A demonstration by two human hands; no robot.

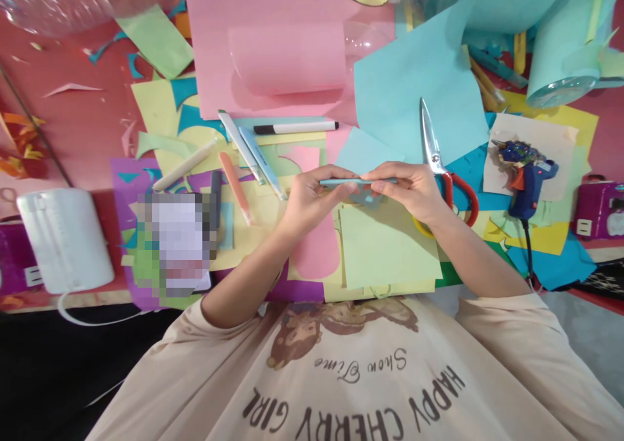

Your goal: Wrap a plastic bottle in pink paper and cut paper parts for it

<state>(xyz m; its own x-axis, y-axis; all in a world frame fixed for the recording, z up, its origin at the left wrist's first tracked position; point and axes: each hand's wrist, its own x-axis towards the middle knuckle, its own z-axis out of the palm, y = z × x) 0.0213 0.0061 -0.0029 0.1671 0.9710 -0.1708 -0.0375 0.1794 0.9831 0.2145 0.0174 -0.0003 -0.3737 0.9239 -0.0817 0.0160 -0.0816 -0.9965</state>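
My left hand point(312, 197) and my right hand point(407, 188) meet above the table, each pinching one end of a thin light blue folded paper strip point(358, 182) held level between them. The fingers of both hands are closed on it. Under the hands lie a light green paper sheet point(385, 246) and a pink paper shape point(316, 249). Red-handled scissors point(439, 162) lie just behind my right hand.
A blue glue gun point(526, 175) rests on white paper at the right. A black marker point(295, 128), pens point(253, 152) and an orange stick point(235, 188) lie left of centre. Pink sheets point(273, 45), a light blue sheet point(419, 84) and a white roll point(63, 239) surround them.
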